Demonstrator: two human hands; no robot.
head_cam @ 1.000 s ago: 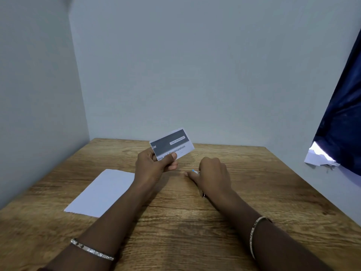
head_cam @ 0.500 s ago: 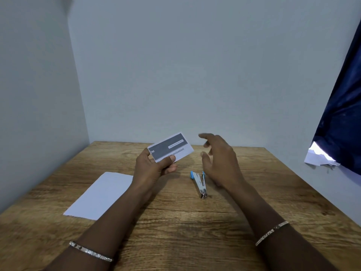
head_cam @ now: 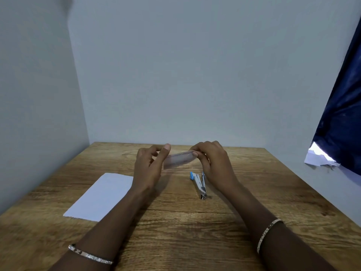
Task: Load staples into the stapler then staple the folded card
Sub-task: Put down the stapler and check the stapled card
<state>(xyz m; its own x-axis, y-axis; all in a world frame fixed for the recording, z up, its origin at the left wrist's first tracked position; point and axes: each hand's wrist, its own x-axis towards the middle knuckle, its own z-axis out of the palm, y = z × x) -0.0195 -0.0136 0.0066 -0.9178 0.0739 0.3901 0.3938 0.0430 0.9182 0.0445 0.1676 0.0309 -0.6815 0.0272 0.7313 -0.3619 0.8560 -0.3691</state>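
Right, biggest first: pale grey plain walls (head_cam: 195, 75) at the back and on the left, meeting in a corner. Below them, a brown wood-grain table top (head_cam: 195, 241), running from the back wall down to the bottom of the view. Off to the right, a dark blue curtain (head_cam: 341, 124) hanging at a slant, with crumpled white paper scraps (head_cam: 316, 159) bright at its lower edge.

Flat on the table's left side, a plain white rectangular sheet of paper (head_cam: 101, 194), its right edge hidden by the left forearm.

Up over the middle of the table, left hand (head_cam: 148, 169) and right hand (head_cam: 216, 163), both raised off the wood and facing each other. Between them, a small pale printed card (head_cam: 178, 159), held in the air nearly edge-on, blurred, print unreadable. Left thumb upright against the card's left end, fingers curled behind, gripping. Right fingertips pinching the card's right end. Folded or not? Cannot tell from this angle.

Down on the table, just beside the right wrist, a small silver metal stapler with a blue tip (head_cam: 199, 184), lying with its two arms splayed in a narrow V, blue end pointing away, hinge toward the person.

Lastly, a thin silver bangle (head_cam: 89, 255) on the left forearm, and a second thin bangle (head_cam: 267, 233) on the right.
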